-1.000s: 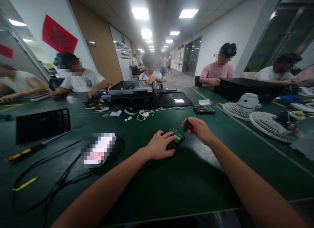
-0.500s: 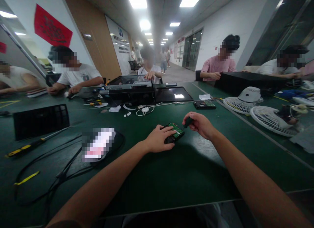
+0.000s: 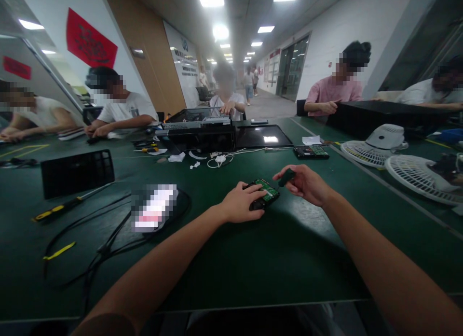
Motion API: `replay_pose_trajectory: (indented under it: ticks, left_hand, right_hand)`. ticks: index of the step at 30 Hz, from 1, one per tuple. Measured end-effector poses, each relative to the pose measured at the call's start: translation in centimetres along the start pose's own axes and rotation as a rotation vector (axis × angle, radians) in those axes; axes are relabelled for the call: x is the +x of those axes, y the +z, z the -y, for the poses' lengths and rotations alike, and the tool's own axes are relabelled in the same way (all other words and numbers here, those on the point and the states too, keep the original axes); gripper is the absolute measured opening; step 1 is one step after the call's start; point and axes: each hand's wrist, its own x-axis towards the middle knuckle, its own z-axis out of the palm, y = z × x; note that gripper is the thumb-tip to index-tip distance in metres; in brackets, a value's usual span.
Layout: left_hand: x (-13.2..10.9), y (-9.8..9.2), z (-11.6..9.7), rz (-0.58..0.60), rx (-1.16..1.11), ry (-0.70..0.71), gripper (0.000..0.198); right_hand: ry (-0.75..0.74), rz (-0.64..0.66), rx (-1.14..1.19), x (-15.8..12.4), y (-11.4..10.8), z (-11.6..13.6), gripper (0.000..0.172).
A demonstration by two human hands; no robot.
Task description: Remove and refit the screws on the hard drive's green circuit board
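A hard drive (image 3: 270, 197) with a green circuit board lies on the green table in front of me. My left hand (image 3: 244, 202) rests over its left side, fingers spread across the top and thumb along the near edge, holding it. Between the fingertips of my right hand (image 3: 307, 184) is a small screwdriver (image 3: 286, 177) with a dark green handle. It is tilted, its thin shaft pointing down to the right part of the circuit board. Whether the tip sits in a screw is too small to tell.
A second hard drive (image 3: 311, 152) lies farther back beside paper. Left are a phone (image 3: 155, 208), black cables (image 3: 104, 249), a yellow-black screwdriver (image 3: 60, 209) and a black panel (image 3: 77, 174). Fan parts (image 3: 372, 145) stand right. Behind are a black case (image 3: 202, 139) and several people.
The head view has turned slightly left, so the scene sits farther right. The fingers of my right hand have shifted on the screwdriver handle. My left hand stays on the hard drive.
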Motion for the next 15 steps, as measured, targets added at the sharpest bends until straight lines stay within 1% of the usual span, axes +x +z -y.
replay_pose_trajectory:
  ticks: [7,10,15]
  left_hand:
    - [0.10,0.20,0.08,0.004,0.001,0.000,0.076]
    - [0.12,0.41,0.20,-0.001,0.002,-0.002,0.076]
    - [0.13,0.36,0.08,0.000,-0.001,-0.002,0.076]
  right_hand:
    - [0.034,-0.032,0.070,0.18,0.02,-0.08,0.035]
    - [0.042,-0.023,0.087,0.21,-0.08,-0.19,0.038]
    - [0.024,-0.024,0.033,0.33,-0.15,-0.43,0.038]
